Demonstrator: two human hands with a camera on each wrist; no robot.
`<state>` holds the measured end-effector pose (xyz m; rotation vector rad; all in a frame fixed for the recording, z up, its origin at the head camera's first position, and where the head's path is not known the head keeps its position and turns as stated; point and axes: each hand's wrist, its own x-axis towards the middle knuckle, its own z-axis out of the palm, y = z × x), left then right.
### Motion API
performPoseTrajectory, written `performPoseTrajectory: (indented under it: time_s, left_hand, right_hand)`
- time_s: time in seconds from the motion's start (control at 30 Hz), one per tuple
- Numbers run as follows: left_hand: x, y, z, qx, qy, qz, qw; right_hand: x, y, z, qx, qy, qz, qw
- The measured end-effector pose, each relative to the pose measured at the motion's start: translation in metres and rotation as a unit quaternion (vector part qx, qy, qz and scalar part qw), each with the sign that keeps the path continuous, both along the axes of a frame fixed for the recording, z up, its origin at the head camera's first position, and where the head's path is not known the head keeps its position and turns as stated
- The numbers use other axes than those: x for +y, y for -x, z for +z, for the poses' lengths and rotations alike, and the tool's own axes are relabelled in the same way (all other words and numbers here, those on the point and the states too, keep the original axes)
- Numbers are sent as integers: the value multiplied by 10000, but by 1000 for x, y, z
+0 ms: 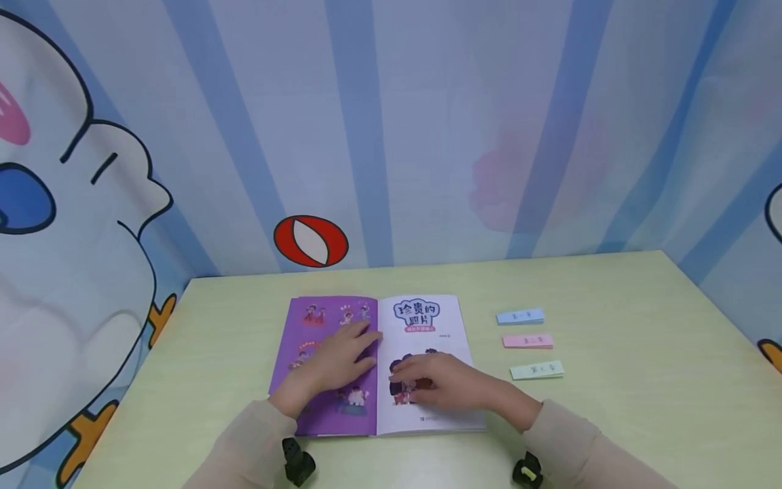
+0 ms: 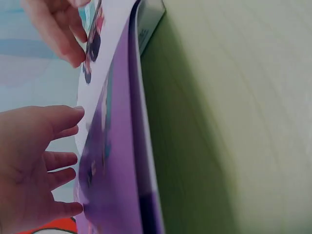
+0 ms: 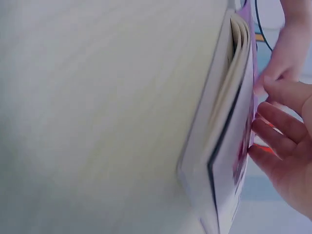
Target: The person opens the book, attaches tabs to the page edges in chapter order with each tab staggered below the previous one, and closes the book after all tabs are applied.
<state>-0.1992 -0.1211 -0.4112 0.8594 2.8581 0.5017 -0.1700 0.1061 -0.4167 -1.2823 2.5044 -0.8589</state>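
An open picture book (image 1: 458,339) lies on the table, with a purple left page (image 1: 360,424) of small cartoon figures and a white right page bearing a Chinese title. My left hand (image 1: 332,363) rests on the purple page near the fold, fingers spread. Bent but holding nothing, the fingers of my right hand (image 1: 449,382) touch the white page over its printed picture. From the right wrist view, several page edges (image 3: 226,92) fan slightly apart at the book's lower side.
Right of the book lie three paper strips with handwriting: blue (image 1: 520,316), pink (image 1: 528,341) and pale green (image 1: 537,370), one below another. A striped blue curtain (image 1: 421,136) with cartoon prints stands behind the pale wooden table (image 1: 641,380).
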Motion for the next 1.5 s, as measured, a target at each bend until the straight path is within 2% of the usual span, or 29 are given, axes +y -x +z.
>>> performPoseTrajectory:
  time_s: [0.17, 0.3, 0.5, 0.63, 0.77, 0.87, 1.0, 1.1, 1.17, 1.33, 1.5]
  left_hand:
    - [6, -7, 3, 110, 234, -340, 9991]
    - [12, -13, 6, 63, 297, -561, 9980]
    - [18, -21, 8, 197, 363, -804, 9959]
    - [23, -28, 8, 224, 440, -895, 9948]
    - [28, -34, 8, 288, 358, -956, 9944]
    - [31, -36, 6, 465, 251, -922, 9943]
    - [35, -40, 4, 559, 54, -936, 9940]
    - [37, -44, 2, 491, -65, -1063, 9931]
    - [38, -46, 2, 460, -116, -1129, 9925]
    - [40, -49, 1, 463, -208, -1145, 9921]
    - [42, -51, -2, 536, -252, -1132, 9918]
  right_hand:
    - [16, 5, 0, 31, 397, -171, 9991]
    - [26, 5, 1, -17, 414, -369, 9985]
    - [36, 4, 2, 47, 355, -659, 9972]
    - [44, 3, 1, -32, 527, -850, 9950]
    - [50, 1, 0, -136, 727, -1295, 9888]
    - [51, 0, -2, -231, 783, -1939, 9776]
    - [50, 0, -6, -647, 933, -2995, 9473]
    - [51, 0, -7, -923, 1057, -3493, 9265]
    - [51, 1, -8, -990, 1076, -3606, 9212]
    - [52, 2, -10, -1055, 1122, -3697, 9163]
    - [52, 2, -11, -1310, 1183, -3930, 9024]
